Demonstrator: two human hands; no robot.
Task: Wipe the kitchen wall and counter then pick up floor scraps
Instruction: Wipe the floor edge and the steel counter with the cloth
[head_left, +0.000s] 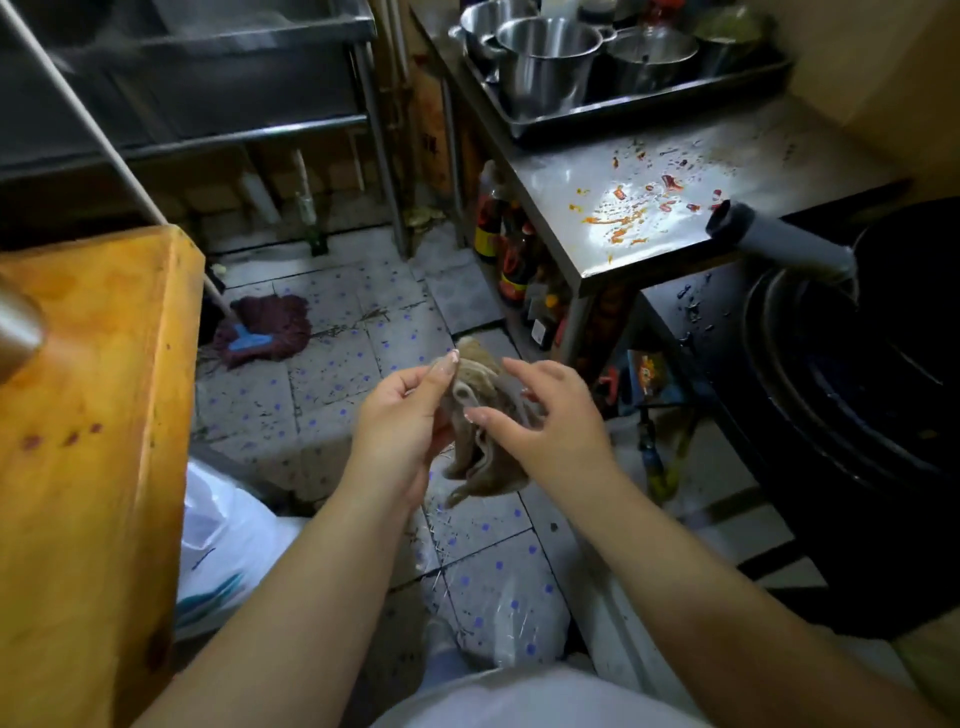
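The left hand (410, 415) grips a crumpled grey-brown rag (483, 431) above the tiled floor (337, 374), fingers curled round it. The right hand (540, 410) pinches its folds (fingers loosely spread). Red scraps (670, 182) litter the steel counter (727, 150) nearby.

The steel surface (675, 171) at about 1 o'clock carries red and orange food scraps (644, 202) scattered over its near half, and toward 12 o'clock a metal tray (639, 106) filled with steel pots (545, 57). The tiled floor (332, 379), white with blue dots, holds a dark red mop head (265, 330) at 10 o'clock, its pole slanting up toward 11. Bottles (511, 249) stand under the steel surface. A clear plastic bag (514, 618) lies on the floor at 6 o'clock, with thin straw-like bits (441, 540) around it.
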